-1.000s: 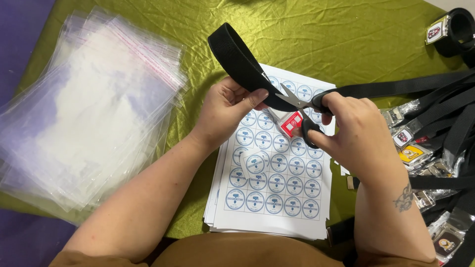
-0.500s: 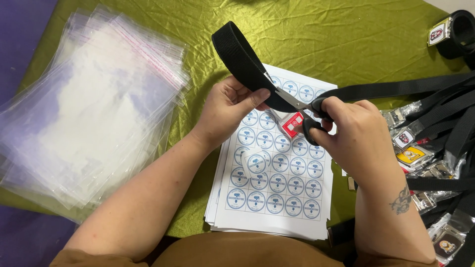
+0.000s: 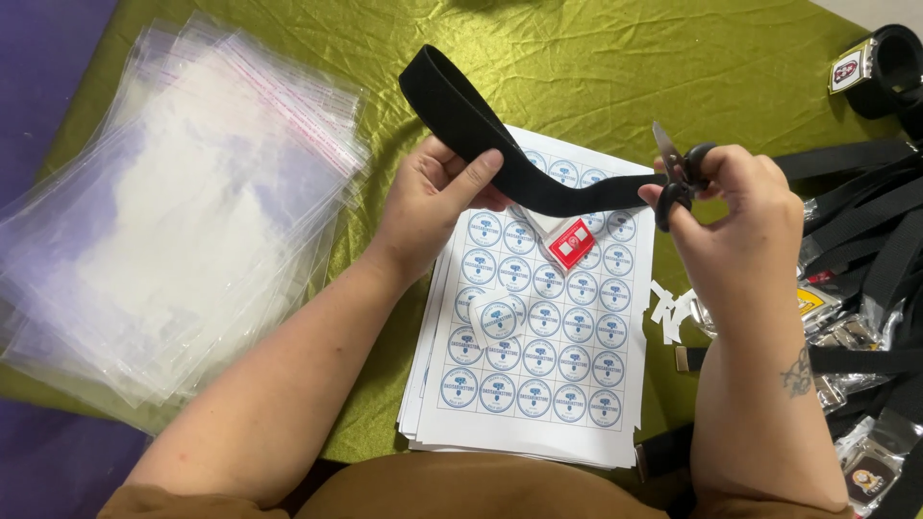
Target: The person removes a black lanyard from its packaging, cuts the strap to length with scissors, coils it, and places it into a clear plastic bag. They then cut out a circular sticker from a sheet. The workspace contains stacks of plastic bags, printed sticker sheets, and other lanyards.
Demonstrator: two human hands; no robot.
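My left hand (image 3: pixel 444 195) pinches a black webbing belt (image 3: pixel 471 123) that curves up and back over the table. A red and white tag (image 3: pixel 571 242) hangs under the belt just right of that hand. My right hand (image 3: pixel 735 207) holds small black-handled scissors (image 3: pixel 681 173), blades pointing up and away from the belt. Both hands hover above a stack of white sheets printed with round blue stickers (image 3: pixel 538 327).
A heap of clear plastic bags (image 3: pixel 183 221) lies at the left on the green cloth (image 3: pixel 615 58). Black straps with buckles and packaged badges (image 3: pixel 865 288) crowd the right edge. Small white paper scraps (image 3: pixel 670 309) lie beside the sheets. A rolled belt (image 3: pixel 889 62) sits top right.
The scissors were at the belt by the red tag; my right hand has drawn them off to the right and tipped the blades upward. The left hand still holds the belt.
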